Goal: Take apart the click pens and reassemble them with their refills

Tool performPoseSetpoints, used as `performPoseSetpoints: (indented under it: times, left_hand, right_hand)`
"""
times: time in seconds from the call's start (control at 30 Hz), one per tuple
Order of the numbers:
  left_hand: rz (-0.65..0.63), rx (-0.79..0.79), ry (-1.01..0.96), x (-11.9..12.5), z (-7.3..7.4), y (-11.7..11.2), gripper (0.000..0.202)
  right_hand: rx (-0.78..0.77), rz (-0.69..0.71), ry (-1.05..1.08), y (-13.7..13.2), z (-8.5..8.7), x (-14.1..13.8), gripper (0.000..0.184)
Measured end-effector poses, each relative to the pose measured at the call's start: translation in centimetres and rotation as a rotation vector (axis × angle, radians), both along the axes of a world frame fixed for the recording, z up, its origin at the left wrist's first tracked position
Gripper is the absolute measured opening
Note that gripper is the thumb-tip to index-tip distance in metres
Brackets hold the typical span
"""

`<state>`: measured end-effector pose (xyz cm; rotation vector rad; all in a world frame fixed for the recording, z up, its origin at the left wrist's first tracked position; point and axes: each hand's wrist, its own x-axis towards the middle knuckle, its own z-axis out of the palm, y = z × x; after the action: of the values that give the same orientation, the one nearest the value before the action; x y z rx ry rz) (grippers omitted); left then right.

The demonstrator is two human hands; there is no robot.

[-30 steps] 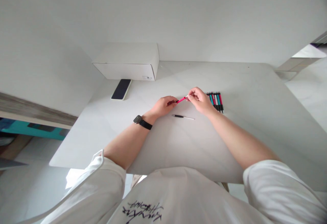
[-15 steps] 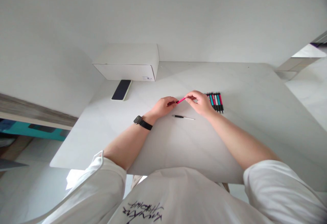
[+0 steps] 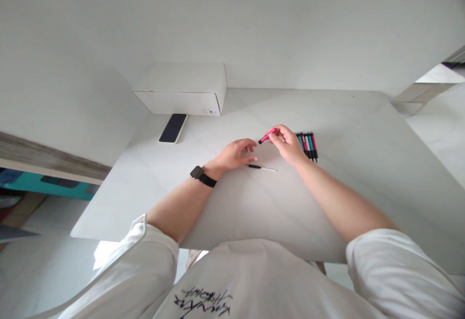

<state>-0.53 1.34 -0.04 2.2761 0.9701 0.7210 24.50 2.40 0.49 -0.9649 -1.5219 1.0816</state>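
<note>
A pink pen barrel (image 3: 268, 135) with a black end is pinched in the fingers of my right hand (image 3: 286, 145), tilted above the table. Just left of its black end, my left hand (image 3: 236, 155) is open, thumb and fingers apart, with nothing between them. Below the hands a pen refill with a black grip (image 3: 255, 167) lies on the table, its thin pale part pointing right. My left thumb is close above the grip's left end. Beside my right hand several pens (image 3: 308, 146) in pink, teal and white lie in a row, partly hidden by that hand.
A white box (image 3: 181, 91) stands at the back left against the wall, with a dark-screened phone (image 3: 173, 128) lying in front of it. The white table (image 3: 363, 135) reaches far to the right. A black watch (image 3: 198, 172) is on my left wrist.
My left hand has let go of the pink barrel and its fingers have spread. My right hand has raised and tilted the barrel, showing its black end.
</note>
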Motion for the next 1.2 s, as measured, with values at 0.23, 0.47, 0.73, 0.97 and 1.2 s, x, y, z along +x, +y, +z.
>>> performPoseSetpoints:
  times: [0.23,0.47,0.73,0.97,1.2]
  left_hand:
    - [-0.167,0.122,0.199,0.1,0.6,-0.6,0.031]
    - [-0.077,0.010,-0.015,-0.2,0.7,0.0,0.016]
    - [0.346,-0.010,-0.109,-0.9,0.4,1.0,0.017]
    - [0.350,0.021,-0.058,-0.8,0.3,1.0,0.016]
    - [0.317,0.075,-0.045,-0.9,0.0,1.2,0.014]
  right_hand:
    - [0.022,-0.122,0.128,1.3,-0.8,0.7,0.038]
    - [0.149,-0.172,-0.159,1.6,-1.2,1.6,0.037]
    - [0.396,-0.173,-0.550,1.0,-0.8,1.5,0.029]
    - [0.414,-0.177,-0.613,0.6,-0.5,1.3,0.028]
    - [0.488,-0.156,-0.752,0.3,-0.7,1.3,0.028]
